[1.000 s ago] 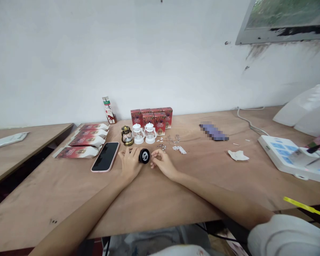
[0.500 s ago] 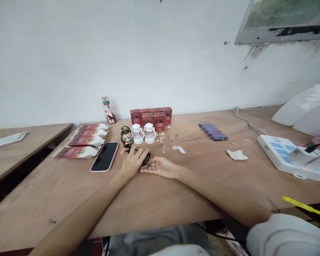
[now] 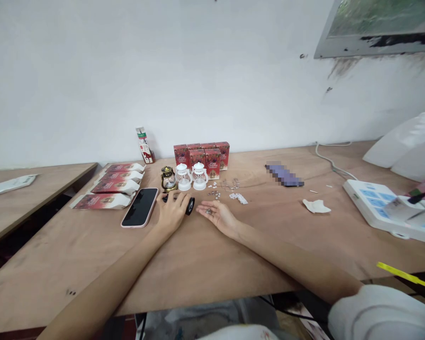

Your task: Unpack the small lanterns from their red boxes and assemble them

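My left hand [image 3: 173, 211] is closed over a small black lantern [image 3: 190, 206] lying on its side, its round base facing right. Much of the lantern is hidden under my fingers. Just to its right, my right hand [image 3: 219, 218] is turned palm up, fingers slightly curled around small silver button cells [image 3: 208, 212]. More button cells [image 3: 214, 194] lie on the wooden table [image 3: 205, 264] beyond it. Behind my left hand stand a bronze-coloured lantern [image 3: 168, 179] and two white lanterns [image 3: 199, 177].
A phone [image 3: 140, 208] and opened red boxes [image 3: 101, 201] lie at left. Several closed red boxes [image 3: 212, 163] stand behind the lanterns, near a bottle [image 3: 144, 147]. Small white pieces [image 3: 238, 198], crumpled paper [image 3: 316, 206] and a power strip [image 3: 386, 210] are to the right.
My right hand has drawn away to the right from the black lantern, keeping the button cells. My left hand has turned the lantern so its base faces right.
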A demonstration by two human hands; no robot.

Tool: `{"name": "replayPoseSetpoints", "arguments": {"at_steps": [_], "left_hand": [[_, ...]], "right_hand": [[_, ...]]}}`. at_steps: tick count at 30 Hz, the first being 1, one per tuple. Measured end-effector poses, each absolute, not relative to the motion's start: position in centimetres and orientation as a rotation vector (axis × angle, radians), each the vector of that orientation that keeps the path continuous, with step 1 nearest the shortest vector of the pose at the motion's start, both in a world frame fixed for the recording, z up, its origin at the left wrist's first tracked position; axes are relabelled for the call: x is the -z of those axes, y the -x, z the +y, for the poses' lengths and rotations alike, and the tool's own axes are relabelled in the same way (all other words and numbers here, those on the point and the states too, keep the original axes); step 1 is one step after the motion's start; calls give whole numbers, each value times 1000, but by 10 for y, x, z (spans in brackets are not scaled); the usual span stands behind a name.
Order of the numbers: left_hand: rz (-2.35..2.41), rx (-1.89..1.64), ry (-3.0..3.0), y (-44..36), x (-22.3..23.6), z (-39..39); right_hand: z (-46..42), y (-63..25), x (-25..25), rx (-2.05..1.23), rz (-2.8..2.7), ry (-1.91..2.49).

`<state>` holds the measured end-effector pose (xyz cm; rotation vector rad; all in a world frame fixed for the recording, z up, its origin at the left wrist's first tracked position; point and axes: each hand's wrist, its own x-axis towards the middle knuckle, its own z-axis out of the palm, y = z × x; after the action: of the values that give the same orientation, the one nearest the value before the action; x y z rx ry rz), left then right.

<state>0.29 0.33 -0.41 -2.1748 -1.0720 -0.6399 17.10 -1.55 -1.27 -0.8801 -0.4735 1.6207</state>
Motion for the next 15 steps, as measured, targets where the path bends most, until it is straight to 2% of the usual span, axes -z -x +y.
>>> {"name": "replayPoseSetpoints", "arguments": {"at_steps": [7,15], "left_hand": [[-1089,582,2216,-4,6,4],[-1061,526,2243,-7,8,5]], "right_hand": [[10,-196,22,-1258,-378,847],[34,-204,37,-1140,-367,884]]}}
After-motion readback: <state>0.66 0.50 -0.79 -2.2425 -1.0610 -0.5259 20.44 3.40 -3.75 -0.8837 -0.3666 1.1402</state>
